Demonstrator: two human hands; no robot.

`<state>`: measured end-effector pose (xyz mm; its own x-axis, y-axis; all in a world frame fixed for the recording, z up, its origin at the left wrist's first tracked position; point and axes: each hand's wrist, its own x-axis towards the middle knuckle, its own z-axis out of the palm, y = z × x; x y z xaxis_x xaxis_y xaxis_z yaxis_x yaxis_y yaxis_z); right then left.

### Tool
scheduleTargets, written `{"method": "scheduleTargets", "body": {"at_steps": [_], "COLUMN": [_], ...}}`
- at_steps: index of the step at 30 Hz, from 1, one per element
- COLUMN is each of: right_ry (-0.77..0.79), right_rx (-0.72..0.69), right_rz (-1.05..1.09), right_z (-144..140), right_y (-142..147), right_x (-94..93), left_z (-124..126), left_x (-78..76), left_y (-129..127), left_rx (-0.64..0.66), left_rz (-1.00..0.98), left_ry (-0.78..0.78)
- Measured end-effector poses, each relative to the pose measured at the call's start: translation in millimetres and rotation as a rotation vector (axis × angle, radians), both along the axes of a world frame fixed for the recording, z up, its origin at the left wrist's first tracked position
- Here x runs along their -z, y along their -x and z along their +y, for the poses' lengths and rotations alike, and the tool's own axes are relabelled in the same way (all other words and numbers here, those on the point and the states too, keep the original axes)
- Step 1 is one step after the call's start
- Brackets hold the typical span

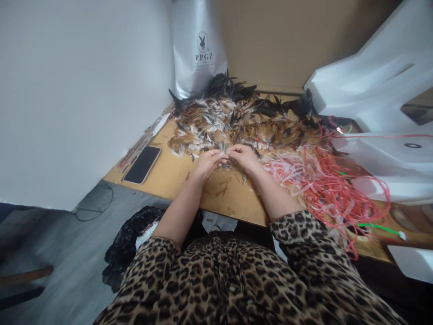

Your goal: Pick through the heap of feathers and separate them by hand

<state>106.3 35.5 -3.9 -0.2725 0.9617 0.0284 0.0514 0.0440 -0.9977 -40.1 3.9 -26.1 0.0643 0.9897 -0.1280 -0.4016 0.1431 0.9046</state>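
Between fingers [226,155]: small feathers [227,159], grip indistinct.

The only legible print stands on the silver-grey bag [198,49] propped upright against the brown board at twelve o'clock, behind the heap of feathers. Its face carries a small round emblem with a rabbit's head in dark ink, and directly beneath it the capital letters "PPGZ". A very fine line of print sits under those letters, too small to read. The dark phone screen at nine o'clock shows nothing.
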Motion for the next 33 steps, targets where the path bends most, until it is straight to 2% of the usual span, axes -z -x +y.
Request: {"method": "scheduleTargets", "body": {"at_steps": [10, 13, 16, 20, 23, 26, 29, 33], "right_ry": [-0.035, -0.022, -0.004, -0.095, -0.15, -0.162, -0.059, 0.238], "right_rx": [-0.019, -0.039, 0.008, 0.102, 0.086, 0.048, 0.015, -0.088], "right_rz": [-0.053, -0.013, 0.039, -0.074, -0.174, -0.179, -0.091, 0.045], "right_z": [1, 2, 5, 11, 12, 11, 7, 3], "right_y": [-2, -2, -4, -13, -17, -16, -11, -6], "right_x": [0.1, 1.2, 2.1, 0.3, -0.9, -0.1, 0.8, -0.8], "left_z": [-1, -1, 1, 4, 5, 4, 4, 2], "left_x": [-3.1, -1.6, 1.6, 5.2, 5.5, 5.0, 4.3, 0.4], "left_y": [-6, -5, -1, 5, 6, 6, 6, 5], "left_rx": [-0.081, -0.083, -0.087, -0.124, -0.133, -0.117, -0.104, -0.097], "left_rz": [0.091, 0.11, 0.079, 0.016, 0.001, -0.017, -0.05, -0.058], "left_ry": [0.057, 0.042, 0.017, 0.002, 0.004, -0.005, -0.029, -0.075]}}
